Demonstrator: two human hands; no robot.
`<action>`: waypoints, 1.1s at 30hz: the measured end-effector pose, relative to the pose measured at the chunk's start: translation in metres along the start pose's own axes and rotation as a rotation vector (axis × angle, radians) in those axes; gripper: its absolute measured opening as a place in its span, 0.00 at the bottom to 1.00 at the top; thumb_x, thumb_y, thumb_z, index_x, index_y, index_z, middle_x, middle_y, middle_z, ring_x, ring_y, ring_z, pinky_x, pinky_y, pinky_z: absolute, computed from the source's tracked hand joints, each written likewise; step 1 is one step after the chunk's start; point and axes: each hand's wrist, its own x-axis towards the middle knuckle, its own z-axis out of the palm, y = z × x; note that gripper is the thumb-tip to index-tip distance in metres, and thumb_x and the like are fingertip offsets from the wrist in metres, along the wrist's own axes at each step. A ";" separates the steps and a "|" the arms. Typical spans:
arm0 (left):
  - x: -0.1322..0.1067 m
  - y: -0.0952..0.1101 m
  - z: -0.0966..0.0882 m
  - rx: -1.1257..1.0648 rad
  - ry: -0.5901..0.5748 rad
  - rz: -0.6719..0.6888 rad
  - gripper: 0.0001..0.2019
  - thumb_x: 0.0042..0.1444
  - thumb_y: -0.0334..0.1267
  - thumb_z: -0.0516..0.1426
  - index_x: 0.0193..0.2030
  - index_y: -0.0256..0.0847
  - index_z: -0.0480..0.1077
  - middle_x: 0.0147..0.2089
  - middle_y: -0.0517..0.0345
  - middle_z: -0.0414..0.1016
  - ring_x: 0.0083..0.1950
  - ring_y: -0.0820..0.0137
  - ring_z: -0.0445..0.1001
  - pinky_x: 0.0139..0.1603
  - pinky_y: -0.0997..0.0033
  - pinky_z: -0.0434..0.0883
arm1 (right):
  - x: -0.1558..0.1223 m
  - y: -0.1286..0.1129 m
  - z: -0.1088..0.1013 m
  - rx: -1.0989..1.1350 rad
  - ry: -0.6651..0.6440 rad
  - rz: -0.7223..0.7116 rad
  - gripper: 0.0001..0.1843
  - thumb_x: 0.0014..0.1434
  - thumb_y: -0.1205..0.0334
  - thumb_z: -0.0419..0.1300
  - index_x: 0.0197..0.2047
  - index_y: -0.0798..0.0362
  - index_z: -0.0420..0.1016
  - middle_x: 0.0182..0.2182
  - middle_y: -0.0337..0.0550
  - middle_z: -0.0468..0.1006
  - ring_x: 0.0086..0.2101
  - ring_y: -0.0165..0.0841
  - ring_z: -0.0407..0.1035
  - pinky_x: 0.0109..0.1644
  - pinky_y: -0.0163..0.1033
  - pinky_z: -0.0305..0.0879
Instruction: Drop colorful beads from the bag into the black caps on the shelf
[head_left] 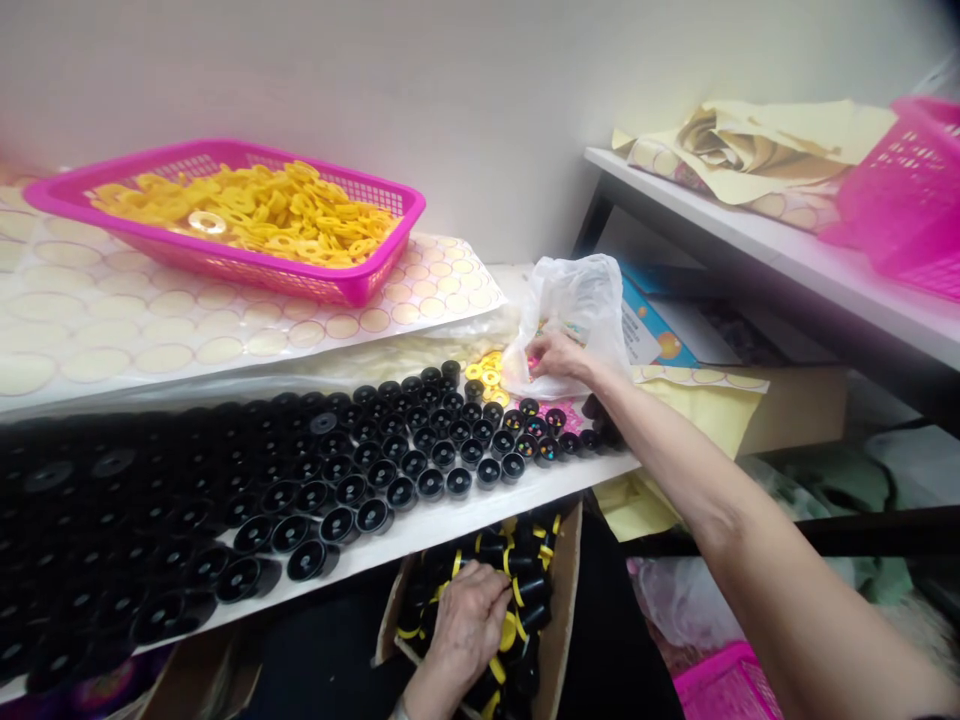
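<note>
My left hand (466, 615) is low in a cardboard box (568, 610), its fingers curled over black cup-like pieces with yellow rims (530, 590). Whatever those fingers may grip is hidden. Farther up, my right hand (556, 357) reaches into the mouth of a white plastic bag (589, 285), fingers bent together; tiny coloured bits show beside them, but what is pinched cannot be made out. Rows of black cups (401, 490) stand open-side up on the white table. Several cups near the bag hold small coloured beads (531, 425). Yellow rings (489, 370) lie against the bag.
A pink basket (375, 275) full of yellow rings (281, 215) stands on a circle-patterned sheet (247, 330) behind the cups. At right, a raised shelf (720, 225) carries crumpled paper and another pink basket (911, 190). A third pink basket (727, 685) sits low at right.
</note>
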 end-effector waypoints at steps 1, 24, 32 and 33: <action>0.000 0.000 0.000 0.000 0.000 0.002 0.10 0.58 0.29 0.52 0.27 0.39 0.72 0.26 0.58 0.72 0.30 0.70 0.70 0.33 0.71 0.67 | 0.000 0.002 -0.002 0.031 0.012 0.006 0.09 0.40 0.62 0.66 0.23 0.58 0.71 0.21 0.35 0.71 0.26 0.28 0.64 0.29 0.32 0.60; 0.000 0.002 0.000 -0.043 0.009 -0.014 0.10 0.57 0.30 0.52 0.30 0.40 0.74 0.27 0.56 0.73 0.31 0.71 0.70 0.34 0.73 0.66 | -0.052 -0.071 0.015 -0.118 -0.154 -0.339 0.08 0.51 0.70 0.56 0.32 0.57 0.76 0.28 0.41 0.73 0.32 0.31 0.64 0.38 0.35 0.57; -0.001 0.002 0.001 -0.050 0.010 -0.028 0.09 0.57 0.30 0.53 0.30 0.40 0.74 0.27 0.56 0.74 0.31 0.70 0.70 0.35 0.73 0.66 | -0.053 -0.099 0.023 -0.715 -0.229 -0.482 0.10 0.53 0.70 0.54 0.31 0.56 0.77 0.35 0.51 0.74 0.38 0.39 0.62 0.34 0.40 0.51; -0.001 0.002 0.001 -0.049 0.008 -0.027 0.10 0.57 0.29 0.53 0.30 0.40 0.74 0.27 0.56 0.73 0.31 0.70 0.70 0.35 0.73 0.66 | -0.053 -0.102 0.024 -0.742 -0.246 -0.495 0.10 0.52 0.70 0.54 0.31 0.57 0.77 0.34 0.51 0.74 0.38 0.40 0.62 0.34 0.40 0.50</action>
